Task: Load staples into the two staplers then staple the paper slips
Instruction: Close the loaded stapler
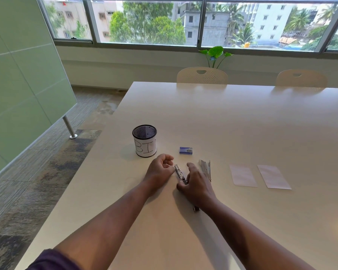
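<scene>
Metal glints between the person's hands: an opened stapler (180, 174) lies on the pale counter (222, 123), the left hand (160, 170) curled with its grip pinching the far end, the right hand (196, 187) closed over the near end. A second stapler (206, 168) lies open just right of them. The blue staple box (186, 150) sits behind, a mesh cup (144, 141) to its left, two paper slips (243, 175) well right.

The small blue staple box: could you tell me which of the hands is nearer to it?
Right. The right hand lies just below the small blue staple box; the left hand sits farther left.
</scene>
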